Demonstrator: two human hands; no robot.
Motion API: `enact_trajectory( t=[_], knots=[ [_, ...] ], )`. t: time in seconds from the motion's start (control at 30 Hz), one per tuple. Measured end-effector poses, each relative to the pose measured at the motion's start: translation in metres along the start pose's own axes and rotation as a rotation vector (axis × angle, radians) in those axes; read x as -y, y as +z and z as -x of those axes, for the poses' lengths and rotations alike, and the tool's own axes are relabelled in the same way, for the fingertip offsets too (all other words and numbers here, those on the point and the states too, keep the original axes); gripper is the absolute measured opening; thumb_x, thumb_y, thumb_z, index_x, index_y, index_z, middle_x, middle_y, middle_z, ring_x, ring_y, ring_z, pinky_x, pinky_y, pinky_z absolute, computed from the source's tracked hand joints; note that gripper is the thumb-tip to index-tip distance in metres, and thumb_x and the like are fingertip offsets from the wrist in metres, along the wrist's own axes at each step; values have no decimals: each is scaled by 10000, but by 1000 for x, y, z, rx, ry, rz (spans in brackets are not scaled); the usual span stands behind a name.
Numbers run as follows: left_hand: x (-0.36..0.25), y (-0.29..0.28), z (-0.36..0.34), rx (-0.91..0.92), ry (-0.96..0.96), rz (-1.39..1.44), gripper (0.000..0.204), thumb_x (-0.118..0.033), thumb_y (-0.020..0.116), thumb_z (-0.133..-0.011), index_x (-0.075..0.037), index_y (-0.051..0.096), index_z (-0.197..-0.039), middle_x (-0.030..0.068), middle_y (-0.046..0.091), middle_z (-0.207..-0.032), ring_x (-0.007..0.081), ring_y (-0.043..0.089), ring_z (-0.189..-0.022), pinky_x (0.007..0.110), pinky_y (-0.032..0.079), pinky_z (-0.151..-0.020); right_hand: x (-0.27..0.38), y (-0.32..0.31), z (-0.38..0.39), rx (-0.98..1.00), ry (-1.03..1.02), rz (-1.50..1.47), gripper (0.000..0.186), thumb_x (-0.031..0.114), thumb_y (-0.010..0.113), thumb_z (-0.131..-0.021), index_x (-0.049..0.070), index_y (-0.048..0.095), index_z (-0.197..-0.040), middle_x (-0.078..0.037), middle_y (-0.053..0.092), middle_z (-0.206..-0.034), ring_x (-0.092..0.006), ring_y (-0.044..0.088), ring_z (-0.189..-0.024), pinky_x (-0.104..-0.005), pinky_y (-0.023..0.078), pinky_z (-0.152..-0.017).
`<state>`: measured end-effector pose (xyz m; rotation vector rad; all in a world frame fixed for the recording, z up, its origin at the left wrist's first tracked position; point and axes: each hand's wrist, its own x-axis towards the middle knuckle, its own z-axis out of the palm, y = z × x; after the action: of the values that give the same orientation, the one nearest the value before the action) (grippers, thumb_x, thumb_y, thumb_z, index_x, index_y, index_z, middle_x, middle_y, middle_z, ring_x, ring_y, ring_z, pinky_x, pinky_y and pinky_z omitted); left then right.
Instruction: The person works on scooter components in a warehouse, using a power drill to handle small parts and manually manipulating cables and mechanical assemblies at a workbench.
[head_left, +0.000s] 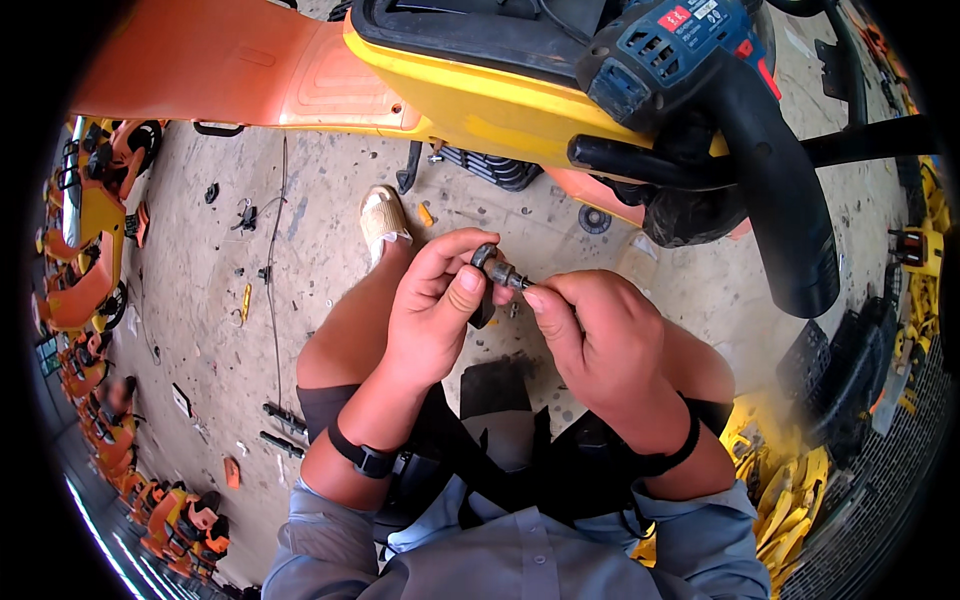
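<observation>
The left hand (pixel 432 305) pinches a black-and-grey, round-headed metal part (pixel 502 272); the right hand (pixel 598 325) pinches its slim right end (pixel 523 283).

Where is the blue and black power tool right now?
In the head view, the power tool is at the upper right, overlapping the right end of the yellow panel, above and to the right of the right hand.

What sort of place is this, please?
Probably a repair or assembly workshop for small vehicles: a blue and black power tool is by a yellow and orange vehicle body, more orange vehicles line the left side, and loose parts lie on the floor.
</observation>
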<state>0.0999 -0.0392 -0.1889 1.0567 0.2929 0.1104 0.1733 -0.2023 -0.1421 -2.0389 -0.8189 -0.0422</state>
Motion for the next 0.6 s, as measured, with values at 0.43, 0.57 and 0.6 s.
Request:
enact_trajectory(
  t=[0.43, 0.57, 0.6],
  knots=[
    [0, -1, -3, 37, -267, 462, 407, -323, 461, -1059, -23, 464, -1334, 111, 645, -1027, 217, 636, -903, 368, 545, -823, -2, 0, 1, -113, 126, -121, 96, 96, 733, -873, 27, 668, -888, -90, 671, -730, -241, 642, -618, -338, 489, -552],
    [-4, 3, -3, 45, -352, 620, 410, -336, 446, -1062, -35, 450, -1340, 115, 644, -1014, 223, 635, -897, 394, 556, -805, -3, 0, 1, -104, 150, -143, 99, 91, 730, -875, 18, 668, -903, -97, 667, -744, -244, 643, -627, -337, 487, -555],
    [-5, 3, -3, 46, -368, 642, 410, -336, 445, -1062, -36, 450, -1341, 114, 644, -1010, 223, 635, -895, 397, 557, -800, -4, -1, 2, -100, 158, -148, 103, 91, 730, -875, 16, 667, -905, -99, 667, -748, -244, 643, -630, -334, 486, -556]
  ],
)
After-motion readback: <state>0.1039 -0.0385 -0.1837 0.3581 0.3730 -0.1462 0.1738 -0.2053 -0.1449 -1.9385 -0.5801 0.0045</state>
